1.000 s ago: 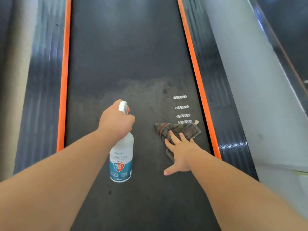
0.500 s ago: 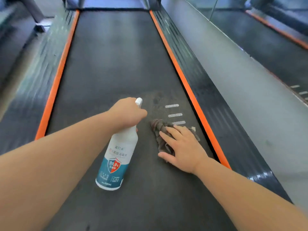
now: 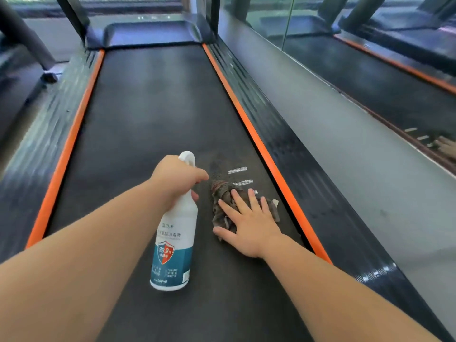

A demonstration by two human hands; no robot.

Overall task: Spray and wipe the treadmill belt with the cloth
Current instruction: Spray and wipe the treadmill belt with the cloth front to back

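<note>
I saw the treadmill belt [image 3: 153,107] as a long, dark, matte grey strip running away toward 12 o'clock, with an orange strip [image 3: 246,119] along each edge and ribbed black side rails [image 3: 291,154] outside those. A duller, smudged patch [image 3: 217,166] showed on the belt just at 12 o'clock of the cloth [image 3: 220,193]. The cloth was a crumpled brownish-grey rag with reddish stripes. It lay on the right half of the belt, at 3 o'clock of the spray bottle [image 3: 175,243]. My right hand [image 3: 249,223] lay flat on it, fingers [image 3: 237,203] straight and spread wide, pressing it to the belt. Short white dashes [image 3: 237,170] were printed on the belt at 1 o'clock of the cloth.

My left hand [image 3: 177,180] had its fingers wrapped round the bottle's neck and white trigger head. I could not tell whether the base touched the belt. The bottle was white with a teal lower band. It bore a red-and-blue shield reading "99.9%", "500ml" near the base, and Chinese characters too soft to read in full.
</note>
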